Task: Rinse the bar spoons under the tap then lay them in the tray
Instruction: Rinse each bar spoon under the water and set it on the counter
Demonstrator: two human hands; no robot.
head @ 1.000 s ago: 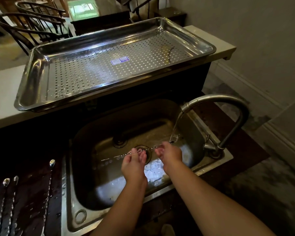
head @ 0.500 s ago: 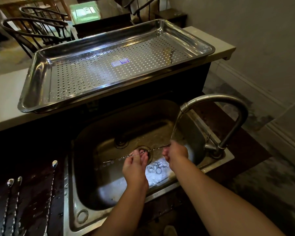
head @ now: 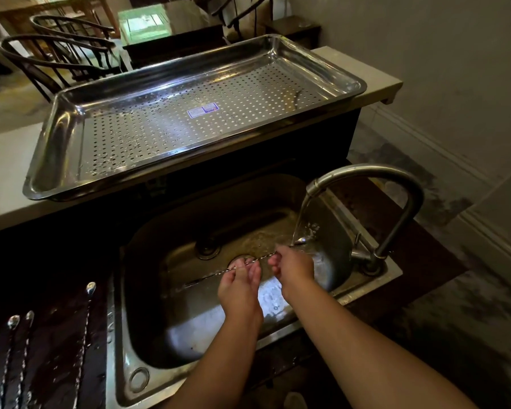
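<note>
Over the steel sink [head: 331, 302] I hold one long twisted bar spoon [head: 202, 279] roughly level. My left hand [head: 239, 286] pinches its stem near the middle and my right hand [head: 294, 265] grips it close to the bowl. The bowl sits in the water stream from the curved tap [head: 396, 190]. Three more bar spoons [head: 83, 329] lie side by side on the dark wet counter at the lower left. The perforated steel tray [head: 59, 125] rests on the pale ledge behind the sink, with nothing in it.
The tap's lever [head: 357, 240] stands at the sink's right rear corner. Dark wooden chairs [head: 56, 57] and a table stand beyond the ledge. A pale wall and skirting run along the right, with worn floor below.
The spoon's bowl has come out past my right hand into the water stream. Both hands have stayed on the spoon, and the view has shifted slightly.
</note>
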